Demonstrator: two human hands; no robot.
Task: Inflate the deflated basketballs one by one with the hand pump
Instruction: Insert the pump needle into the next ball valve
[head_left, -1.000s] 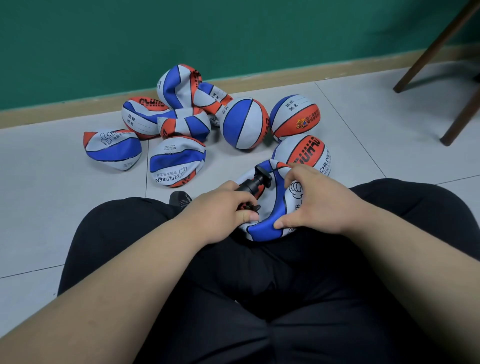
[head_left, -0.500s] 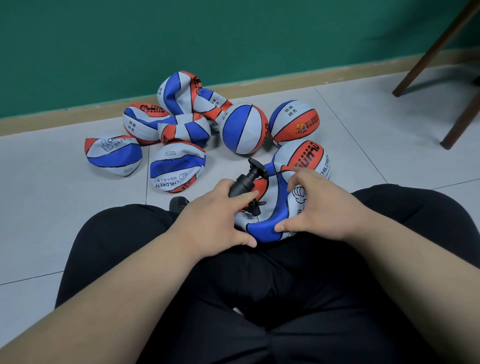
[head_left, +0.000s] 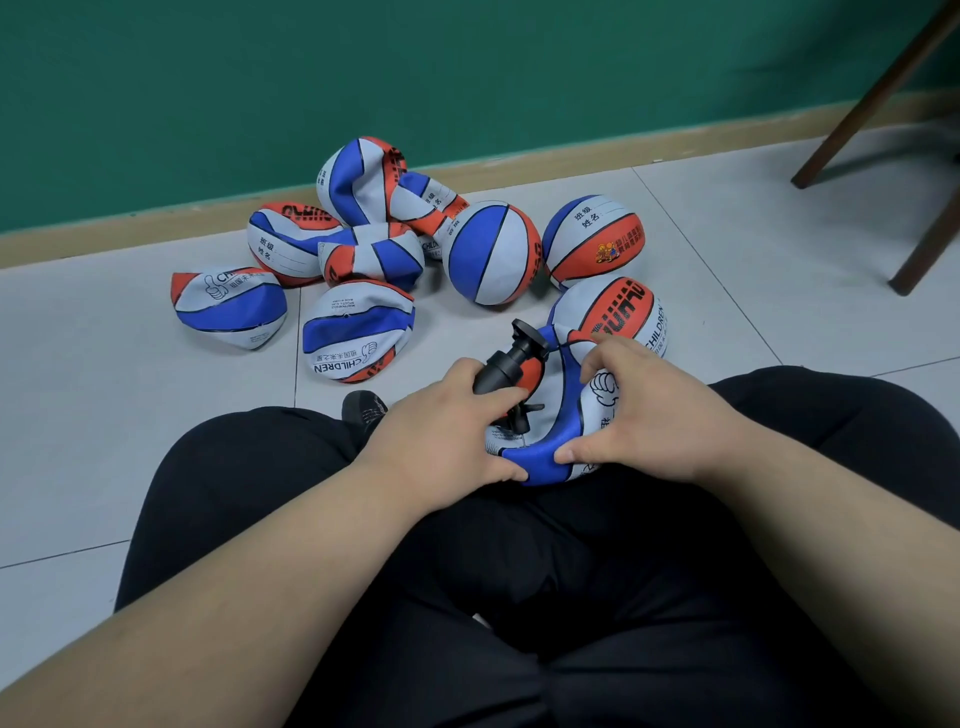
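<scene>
Slid back along the hand pump (head_left: 506, 361) since a second ago, baring more barrel and handle. Gripping that barrel with the left hand (head_left: 447, 431), fingers curled round it. Clasping the limp basketball (head_left: 550, 460) on the lap (head_left: 571, 545) with the right hand (head_left: 654, 410), fingers arched over it, thumb against the blue panel. Judging by shape: three round balls (head_left: 493, 252) done, this one barely begun, some six flat ones (head_left: 358, 332) left on the floor (head_left: 104, 415).

pump (head_left: 511, 361): more barrel shows beyond the knuckles of the left hand (head_left: 452, 421).
left hand: fist loosened, fingers flatter; thumb stretched onto basketball (head_left: 570, 395) towards right hand (head_left: 649, 410).
</scene>
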